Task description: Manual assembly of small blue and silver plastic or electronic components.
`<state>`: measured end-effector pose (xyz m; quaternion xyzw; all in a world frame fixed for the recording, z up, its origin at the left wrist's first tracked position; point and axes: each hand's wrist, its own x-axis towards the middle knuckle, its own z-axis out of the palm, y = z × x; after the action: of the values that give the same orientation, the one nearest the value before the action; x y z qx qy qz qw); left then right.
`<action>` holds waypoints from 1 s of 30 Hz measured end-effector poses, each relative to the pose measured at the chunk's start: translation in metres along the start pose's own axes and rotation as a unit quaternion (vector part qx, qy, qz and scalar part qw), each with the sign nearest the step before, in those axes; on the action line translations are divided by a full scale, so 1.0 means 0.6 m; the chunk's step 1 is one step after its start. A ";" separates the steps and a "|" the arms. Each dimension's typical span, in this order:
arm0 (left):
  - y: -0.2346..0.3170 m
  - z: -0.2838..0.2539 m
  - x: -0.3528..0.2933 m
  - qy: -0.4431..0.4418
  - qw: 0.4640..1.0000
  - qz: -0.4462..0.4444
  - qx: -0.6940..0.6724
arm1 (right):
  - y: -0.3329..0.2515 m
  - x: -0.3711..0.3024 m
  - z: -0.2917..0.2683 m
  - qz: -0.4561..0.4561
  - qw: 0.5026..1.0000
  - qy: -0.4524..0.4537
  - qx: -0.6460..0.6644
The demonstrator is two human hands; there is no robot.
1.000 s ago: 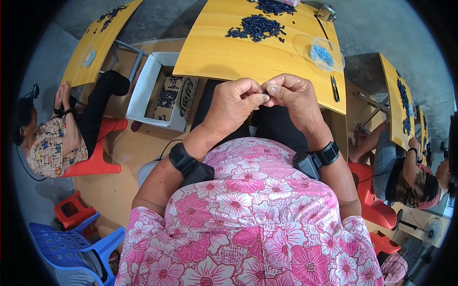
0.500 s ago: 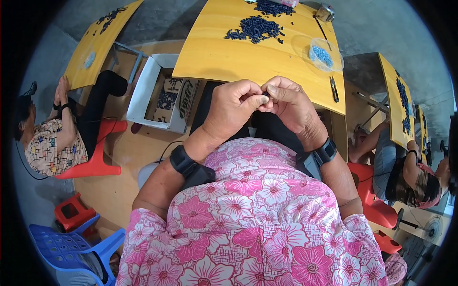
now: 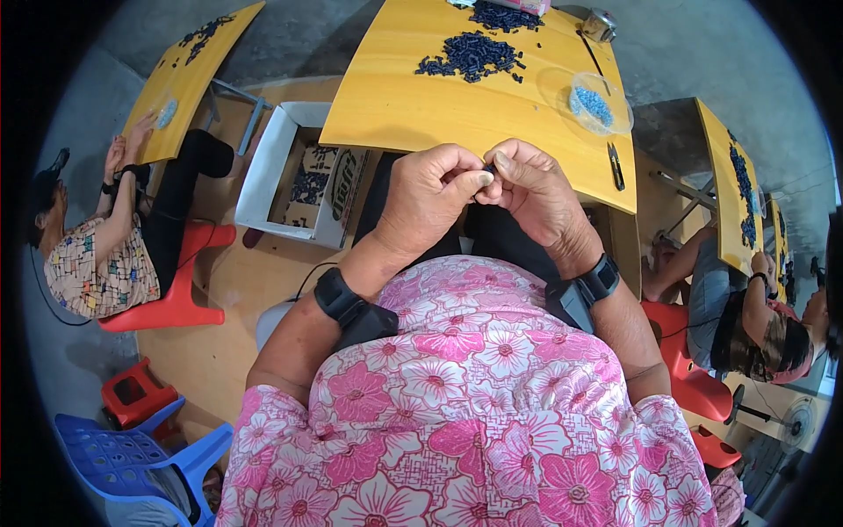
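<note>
Just off the near edge of the yellow table, my left hand and my right hand meet at the fingertips. Between both thumbs and forefingers I pinch a small dark piece, mostly covered by the fingers. On the table lies a heap of small dark blue cylindrical pieces, with another heap behind it. To the right stands a clear round tub holding small light blue parts. Black thread snips lie near the table's right edge.
An open white cardboard box with dark pieces inside stands left of the table. A metal can and a thin black stick are at the far right. Co-workers sit at a left table and a right table. A blue chair stands behind left.
My hands keep nearly the same place, still pinching the small dark piece. At the left table, the co-worker's hands have parted, one reaching onto the table toward the container.
</note>
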<state>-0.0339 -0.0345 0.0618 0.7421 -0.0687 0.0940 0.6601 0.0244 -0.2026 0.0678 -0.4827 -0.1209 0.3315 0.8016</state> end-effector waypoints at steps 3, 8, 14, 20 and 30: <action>-0.002 0.002 -0.003 -0.004 0.999 0.021 -0.029 | 0.009 0.000 -0.003 -0.003 0.999 -0.016 0.039; -0.002 0.002 -0.002 -0.002 0.999 0.027 0.020 | 0.019 -0.001 -0.006 -0.018 0.998 -0.020 0.059; 0.004 -0.002 0.003 -0.021 0.993 -0.018 -0.117 | 0.013 -0.001 -0.004 -0.008 0.998 -0.021 0.053; -0.004 -0.004 -0.005 -0.002 0.988 -0.066 -0.140 | 0.009 -0.005 0.007 0.011 0.999 -0.007 0.038; -0.011 -0.002 -0.004 -0.016 0.982 -0.099 -0.158 | 0.012 -0.005 -0.005 0.021 1.000 0.017 0.010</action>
<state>-0.0351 -0.0324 0.0550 0.6327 -0.0193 0.0046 0.7741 0.0206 -0.2045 0.0606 -0.4826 -0.0939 0.3415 0.8010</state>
